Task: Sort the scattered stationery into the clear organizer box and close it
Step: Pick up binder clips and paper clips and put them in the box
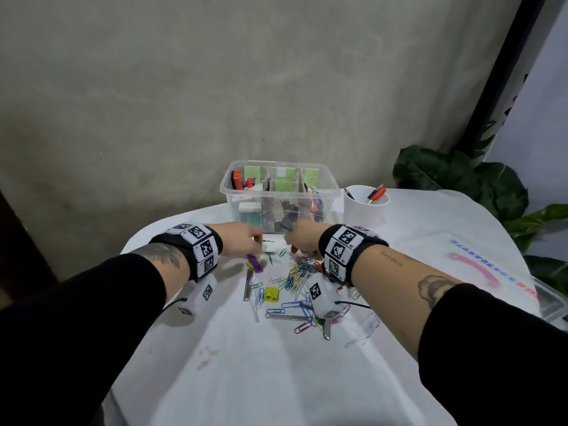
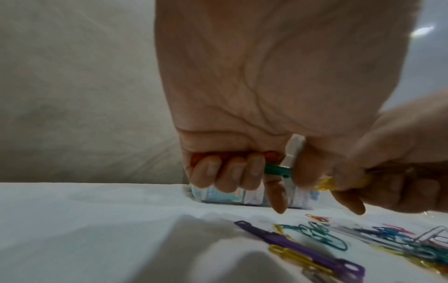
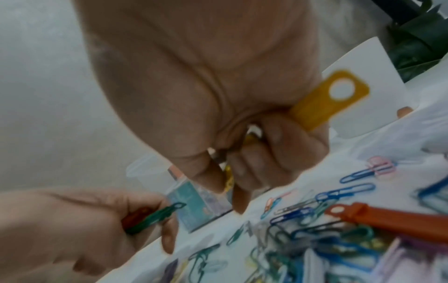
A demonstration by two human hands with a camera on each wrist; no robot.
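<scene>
**Both hands full of clips over the pile**

The left hand (image 1: 244,241) was curled tight just in front of the box (image 1: 279,195), its fingers (image 2: 225,172) closed round a green clip (image 2: 276,169), with something red and a white strip also caught in the fist. The right hand (image 1: 302,239) hung close beside it, fingers folded round a flat yellow tag (image 3: 332,97) with a round hole, and pinching a small yellow clip (image 3: 228,181) between thumb and forefinger.

Under both hands the paper clips (image 1: 293,278) lay scattered in many colours on the white table (image 1: 276,364), touching and overlapping. A purple clip (image 1: 255,262) lay just below the left hand, a yellow sharpener (image 1: 271,294) sat nearer the person, and an orange clip (image 3: 387,218) lay across the pile by the right hand.

The box stood open at the far edge, its compartments already holding stationery. A white cup (image 1: 364,207) with pens stood just to its right, and the lid (image 1: 479,265) lay flat well off to the right.
</scene>
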